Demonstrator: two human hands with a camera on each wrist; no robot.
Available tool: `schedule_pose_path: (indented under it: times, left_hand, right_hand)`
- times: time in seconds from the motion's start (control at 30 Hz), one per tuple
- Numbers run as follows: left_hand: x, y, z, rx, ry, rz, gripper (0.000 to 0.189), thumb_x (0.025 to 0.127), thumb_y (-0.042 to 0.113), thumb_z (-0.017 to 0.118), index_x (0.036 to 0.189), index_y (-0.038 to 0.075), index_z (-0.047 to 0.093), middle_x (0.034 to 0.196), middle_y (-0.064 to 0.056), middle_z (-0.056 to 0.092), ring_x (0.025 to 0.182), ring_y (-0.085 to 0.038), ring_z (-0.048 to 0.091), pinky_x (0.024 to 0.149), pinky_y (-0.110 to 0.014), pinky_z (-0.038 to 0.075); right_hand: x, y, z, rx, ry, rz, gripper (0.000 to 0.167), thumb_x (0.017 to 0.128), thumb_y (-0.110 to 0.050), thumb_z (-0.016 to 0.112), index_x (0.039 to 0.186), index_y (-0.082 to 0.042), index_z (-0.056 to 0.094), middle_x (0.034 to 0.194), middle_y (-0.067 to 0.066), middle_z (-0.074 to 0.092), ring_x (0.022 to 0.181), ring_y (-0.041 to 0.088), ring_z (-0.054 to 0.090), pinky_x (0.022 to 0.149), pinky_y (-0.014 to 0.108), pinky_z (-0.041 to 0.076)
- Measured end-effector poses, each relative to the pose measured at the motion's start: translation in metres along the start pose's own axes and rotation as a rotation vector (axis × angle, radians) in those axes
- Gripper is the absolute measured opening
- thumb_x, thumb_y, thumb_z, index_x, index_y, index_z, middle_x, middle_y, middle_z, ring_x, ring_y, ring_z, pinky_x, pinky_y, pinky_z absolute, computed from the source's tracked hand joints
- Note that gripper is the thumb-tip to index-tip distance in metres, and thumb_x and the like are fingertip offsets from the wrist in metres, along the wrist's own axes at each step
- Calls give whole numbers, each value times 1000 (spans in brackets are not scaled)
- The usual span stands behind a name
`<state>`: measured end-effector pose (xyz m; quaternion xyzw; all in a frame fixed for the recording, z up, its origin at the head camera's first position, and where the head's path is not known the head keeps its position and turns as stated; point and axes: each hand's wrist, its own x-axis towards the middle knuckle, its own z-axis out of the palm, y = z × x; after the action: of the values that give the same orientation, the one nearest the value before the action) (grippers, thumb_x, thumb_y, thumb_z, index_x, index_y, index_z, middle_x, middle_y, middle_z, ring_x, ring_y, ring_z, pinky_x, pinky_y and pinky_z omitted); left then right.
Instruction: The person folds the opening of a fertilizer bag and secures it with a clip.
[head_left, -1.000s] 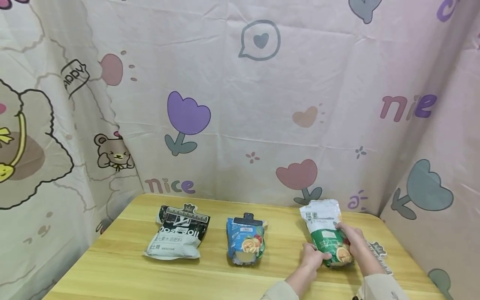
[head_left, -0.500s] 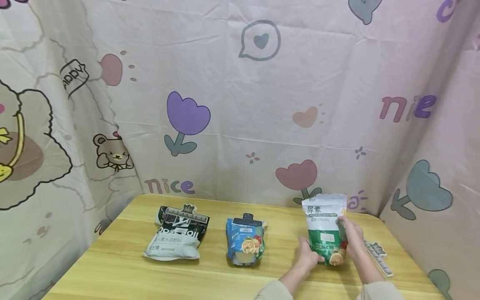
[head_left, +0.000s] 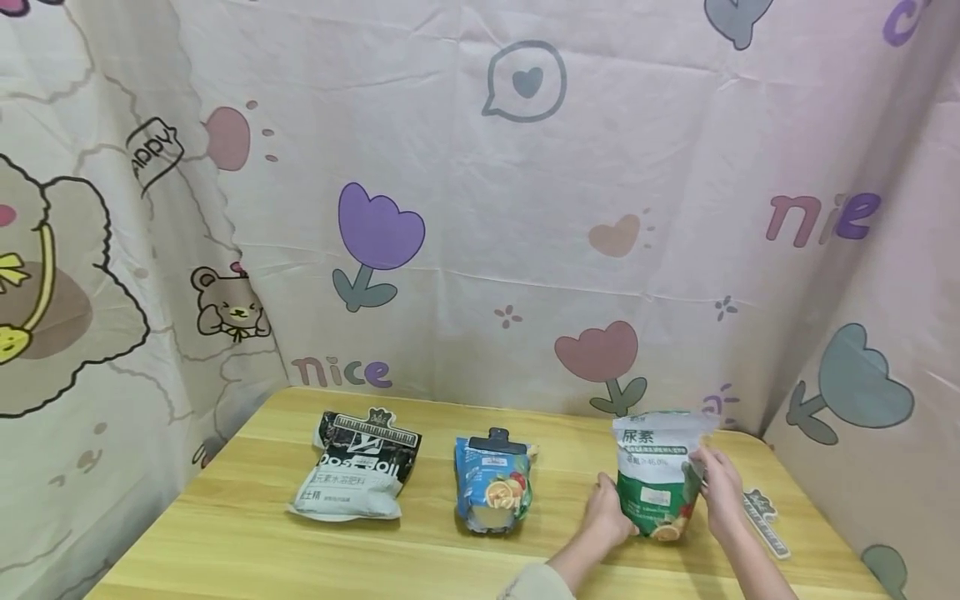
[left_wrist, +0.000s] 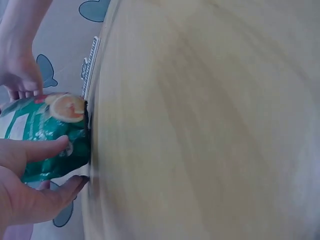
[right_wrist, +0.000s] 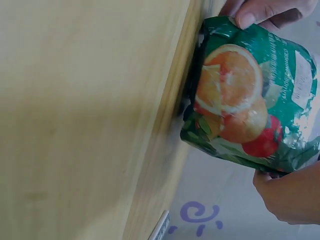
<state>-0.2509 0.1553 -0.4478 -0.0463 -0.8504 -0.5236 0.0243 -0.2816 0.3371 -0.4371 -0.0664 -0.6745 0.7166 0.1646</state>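
A white and green bag of urea fertilizer stands upright at the right of the table, its unclipped top edge upward. My left hand grips its lower left side, the thumb across the front in the left wrist view. On the bag's right side my right hand holds the edge, its fingers partly hidden behind the bag. Orange slices printed on the green lower part show in the right wrist view. Just right of my right hand lies a white piano-key bag clip on the table.
A blue fruit-print bag with a black clip sits at mid-table. Further left lies a black and white bag with a piano-key clip. Behind the wooden table hangs a printed curtain.
The urea bag has gone from leaning back and slanted to standing upright, its front toward me. Both hands have kept hold of it and shifted slightly. The other bags stay put.
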Motion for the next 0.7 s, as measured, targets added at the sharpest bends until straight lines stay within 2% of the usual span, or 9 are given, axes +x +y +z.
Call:
schedule_pose_path:
  times: [0.1, 0.2, 0.27, 0.43, 0.53, 0.7]
  left_hand:
    - [0, 1, -4, 29, -61, 8, 63, 55, -4, 84, 104, 2, 46, 90, -10, 55, 89, -29, 56, 82, -39, 47]
    - [0, 3, -10, 10, -122, 18, 54, 60, 2, 83, 97, 7, 45, 82, -3, 52, 81, -23, 56, 77, -36, 48]
    - [0, 4, -14, -5, -151, 31, 49, 64, 6, 83, 94, 8, 44, 79, -1, 51, 78, -19, 55, 74, -35, 49]
    - [-1, 8, -23, -48, -173, 58, 39, 71, 11, 79, 92, 9, 47, 82, 0, 53, 78, -16, 55, 71, -31, 48]
    - [-1, 15, -31, -76, -164, 83, 35, 74, 13, 77, 94, 9, 49, 85, 0, 55, 79, -15, 55, 70, -29, 48]
    - [0, 32, -43, -179, -161, 110, 32, 77, 15, 75, 100, 10, 53, 88, 4, 56, 78, -10, 55, 66, -25, 48]
  right_hand:
    - [-13, -11, -3, 13, -36, 1, 8, 87, -15, 52, 85, -9, 49, 87, -4, 48, 77, 5, 50, 69, 21, 42]
    - [-25, -26, 0, 51, -35, 14, 8, 89, -9, 48, 82, -8, 46, 83, -5, 47, 74, 4, 48, 67, 20, 43]
    - [-34, -38, 3, 38, -36, 42, 10, 91, -9, 46, 82, -11, 44, 83, -6, 45, 76, 3, 47, 69, 18, 42]
    - [-42, -47, 1, 103, -71, 41, 9, 93, -4, 42, 89, -12, 46, 87, -9, 45, 80, 0, 48, 72, 15, 41]
    - [-45, -46, 0, 141, -107, -14, 10, 95, -6, 40, 91, -13, 46, 89, -9, 45, 80, 1, 48, 73, 16, 41]
    - [-50, -48, 2, 214, -158, -136, 20, 98, -9, 38, 90, -17, 54, 90, -7, 46, 80, 2, 47, 72, 16, 40]
